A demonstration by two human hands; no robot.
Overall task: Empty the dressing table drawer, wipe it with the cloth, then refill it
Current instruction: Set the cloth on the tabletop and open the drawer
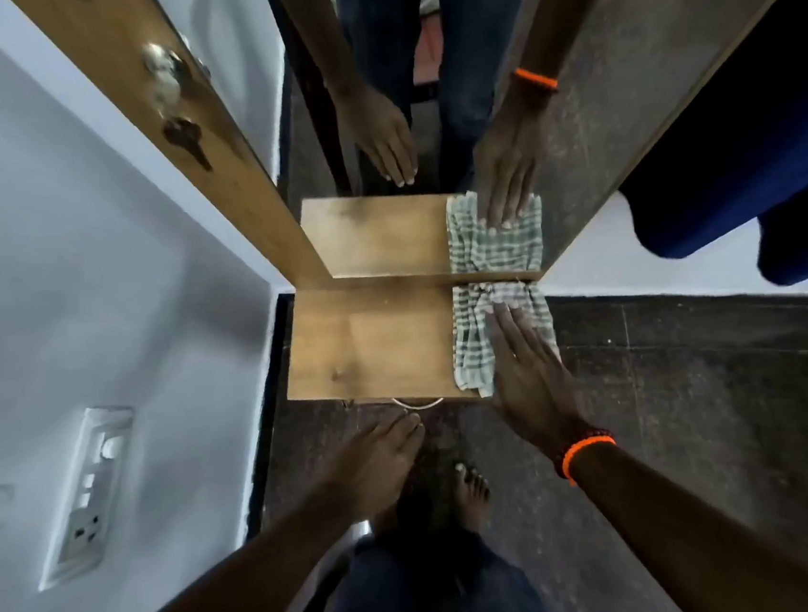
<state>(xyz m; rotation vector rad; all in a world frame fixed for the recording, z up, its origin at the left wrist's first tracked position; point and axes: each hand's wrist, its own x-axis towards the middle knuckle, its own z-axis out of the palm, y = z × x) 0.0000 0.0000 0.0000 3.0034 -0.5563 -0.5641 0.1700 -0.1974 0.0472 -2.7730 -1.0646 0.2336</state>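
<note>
Two hands show in the lower half of the frame, reaching toward a small wooden dressing table top [371, 344] at the centre. The right hand [530, 367], with an orange band [588, 453] at its wrist, lies flat on a green and white checked cloth [476, 348], fingers straight and close together, pressing it against the wood at the right end of the surface. The cloth is bunched where it meets the mirror [371, 110] and hangs slightly over the near edge. The left hand [383, 457] hovers lower, just below the table's near edge, fingers relaxed and loosely extended, holding nothing; its fingertips are near a thin metal handle [420, 405] under that edge, and whether they touch it cannot be told. The drawer front itself is hidden beneath the top, so whether it is pulled out cannot be told.

The mirror stands upright behind the table in a wooden frame [164, 131] running from the upper left of the frame down to the centre, and it repeats both hands and the cloth. A white wall with a switch and socket panel [87, 493] fills the left side. Dark speckled floor [676, 401] lies on the right, and a bare foot [471, 493] shows at lower centre above dark trousers. A dark blue fabric [749, 145] occupies the upper right.
</note>
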